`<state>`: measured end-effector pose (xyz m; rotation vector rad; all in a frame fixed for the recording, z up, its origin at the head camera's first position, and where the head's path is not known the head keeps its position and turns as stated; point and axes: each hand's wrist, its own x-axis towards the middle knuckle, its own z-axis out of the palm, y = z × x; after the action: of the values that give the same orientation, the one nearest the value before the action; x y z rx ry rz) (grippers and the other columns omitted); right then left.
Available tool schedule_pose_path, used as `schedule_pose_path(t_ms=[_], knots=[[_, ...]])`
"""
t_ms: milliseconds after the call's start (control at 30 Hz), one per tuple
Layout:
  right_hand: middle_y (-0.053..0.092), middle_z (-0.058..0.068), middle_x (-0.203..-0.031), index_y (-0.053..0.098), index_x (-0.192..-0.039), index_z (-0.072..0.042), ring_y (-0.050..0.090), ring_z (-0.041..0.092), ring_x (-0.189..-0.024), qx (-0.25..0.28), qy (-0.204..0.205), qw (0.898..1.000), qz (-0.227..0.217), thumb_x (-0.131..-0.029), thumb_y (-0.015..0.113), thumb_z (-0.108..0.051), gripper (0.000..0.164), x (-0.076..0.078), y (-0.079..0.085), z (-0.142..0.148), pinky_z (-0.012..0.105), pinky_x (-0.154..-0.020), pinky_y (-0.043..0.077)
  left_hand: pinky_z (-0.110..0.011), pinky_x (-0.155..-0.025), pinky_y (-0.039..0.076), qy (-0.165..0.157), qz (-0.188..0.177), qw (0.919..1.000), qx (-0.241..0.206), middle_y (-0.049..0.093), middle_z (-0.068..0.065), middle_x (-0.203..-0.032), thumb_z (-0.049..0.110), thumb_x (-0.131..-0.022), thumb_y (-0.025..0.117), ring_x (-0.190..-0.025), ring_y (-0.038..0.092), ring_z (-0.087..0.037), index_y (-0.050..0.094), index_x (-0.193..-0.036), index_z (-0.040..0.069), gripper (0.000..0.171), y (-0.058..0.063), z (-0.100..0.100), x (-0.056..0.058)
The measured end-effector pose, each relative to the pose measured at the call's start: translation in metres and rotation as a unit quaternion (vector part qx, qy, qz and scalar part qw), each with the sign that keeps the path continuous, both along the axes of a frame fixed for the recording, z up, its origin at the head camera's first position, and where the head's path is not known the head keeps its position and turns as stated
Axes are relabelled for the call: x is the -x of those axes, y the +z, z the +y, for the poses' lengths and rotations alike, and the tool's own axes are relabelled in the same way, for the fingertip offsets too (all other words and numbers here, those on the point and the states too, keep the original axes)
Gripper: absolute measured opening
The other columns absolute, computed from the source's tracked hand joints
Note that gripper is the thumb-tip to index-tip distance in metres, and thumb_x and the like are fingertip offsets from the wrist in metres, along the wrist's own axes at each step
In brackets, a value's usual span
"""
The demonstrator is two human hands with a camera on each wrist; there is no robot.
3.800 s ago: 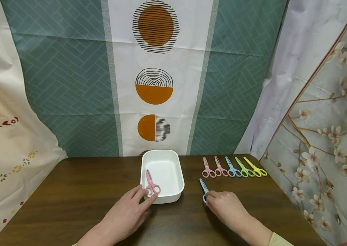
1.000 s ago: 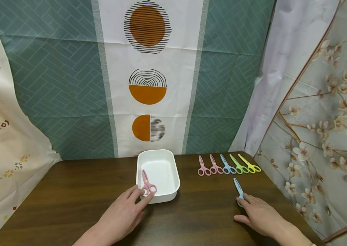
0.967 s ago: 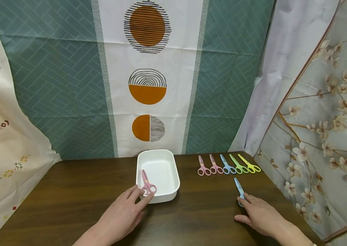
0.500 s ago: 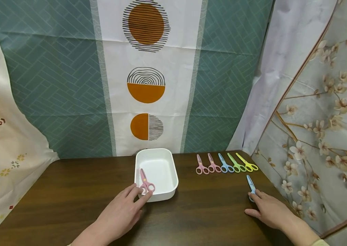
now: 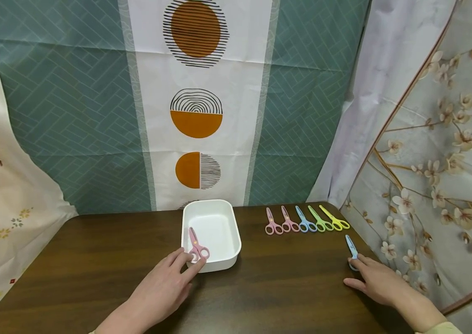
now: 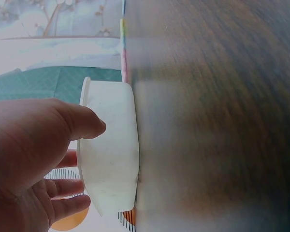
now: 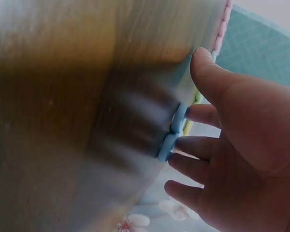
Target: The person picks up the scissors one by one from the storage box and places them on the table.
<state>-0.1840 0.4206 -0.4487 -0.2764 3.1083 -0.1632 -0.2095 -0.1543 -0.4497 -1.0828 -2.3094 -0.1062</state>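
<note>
My left hand [image 5: 164, 284] is at the near left corner of a white box [image 5: 239, 243]. In the left wrist view its thumb rests on the box's outer wall [image 6: 111, 159], with the other fingers beyond the rim. Inside the box, pink scissors [image 5: 195, 240] lie at the left side, handles close to my fingertips. At the right, my right hand [image 5: 379, 280] touches the handle of blue scissors [image 5: 350, 246] with extended fingertips, thumb held apart. The scissors lie flat on the table, blades pointing away; the right wrist view shows their handle loops [image 7: 179, 118] at the fingertips.
Along the back right of the brown table [image 5: 286, 287] lies a row of scissors: two pink ones, the left one [image 5: 271, 221] outermost, then blue [image 5: 304, 220], green [image 5: 319, 220] and yellow [image 5: 333, 219]. A patterned curtain [image 5: 202, 139] hangs behind, and a floral one [image 5: 428, 195] borders the right edge.
My right hand has slid the nearer blue scissors rightward over the table, from beside the box to below the yellow pair. Its earlier grip has loosened into extended fingers. My left hand stays at the box.
</note>
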Motion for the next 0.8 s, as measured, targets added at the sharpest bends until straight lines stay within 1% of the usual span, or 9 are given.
schedule_pose_path(t_ms=[167, 300, 400, 600, 800], knots=[[0.054, 0.043, -0.148, 0.061, -0.145, 0.006, 0.059, 0.063, -0.129, 0.006, -0.01, 1.0, -0.013, -0.104, 0.072, -0.052, 0.072, 0.004, 0.002, 0.009, 0.075, -0.095, 0.052, -0.051, -0.099, 0.062, 0.003, -0.004, 1.0, 0.003, 0.067, -0.011, -0.123, 0.015, -0.084, 0.092, -0.121, 0.067, -0.038, 0.07, -0.147, 0.019, 0.067, 0.0, 0.0, 0.0], [0.063, 0.035, -0.137, 0.062, -0.138, 0.006, 0.066, 0.055, -0.121, 0.017, -0.006, 1.0, -0.002, -0.103, 0.074, -0.049, 0.066, 0.007, 0.003, 0.015, 0.069, -0.092, 0.056, -0.052, -0.099, 0.062, 0.007, -0.013, 0.9999, 0.006, 0.067, -0.011, -0.124, 0.016, -0.085, 0.093, -0.122, 0.066, -0.038, 0.069, -0.149, 0.019, 0.068, 0.001, 0.0, 0.0], [0.067, 0.03, -0.13, 0.062, -0.134, 0.005, 0.07, 0.05, -0.115, 0.023, -0.004, 1.0, 0.004, -0.103, 0.075, -0.047, 0.062, 0.008, 0.003, 0.017, 0.065, -0.088, 0.057, -0.051, -0.099, 0.062, 0.005, -0.012, 0.9999, 0.005, 0.067, -0.01, -0.124, 0.015, -0.085, 0.092, -0.122, 0.066, -0.038, 0.069, -0.149, 0.019, 0.068, 0.001, 0.0, 0.0], [0.067, 0.029, -0.13, 0.062, -0.132, 0.004, 0.07, 0.049, -0.113, 0.02, -0.006, 1.0, 0.004, -0.103, 0.075, -0.048, 0.06, 0.01, 0.003, 0.019, 0.065, -0.086, 0.057, -0.051, -0.098, 0.062, 0.005, -0.008, 1.0, 0.003, 0.067, -0.01, -0.124, 0.014, -0.084, 0.093, -0.121, 0.066, -0.037, 0.069, -0.148, 0.019, 0.069, 0.001, 0.0, 0.0], [0.067, 0.027, -0.13, 0.063, -0.131, 0.001, 0.071, 0.048, -0.113, 0.021, -0.007, 1.0, 0.009, -0.102, 0.076, -0.048, 0.058, 0.011, 0.002, 0.022, 0.065, -0.086, 0.057, -0.051, -0.098, 0.062, 0.007, -0.018, 0.9998, 0.009, 0.067, -0.011, -0.124, 0.015, -0.085, 0.093, -0.122, 0.066, -0.037, 0.069, -0.149, 0.019, 0.068, 0.002, 0.001, 0.0]])
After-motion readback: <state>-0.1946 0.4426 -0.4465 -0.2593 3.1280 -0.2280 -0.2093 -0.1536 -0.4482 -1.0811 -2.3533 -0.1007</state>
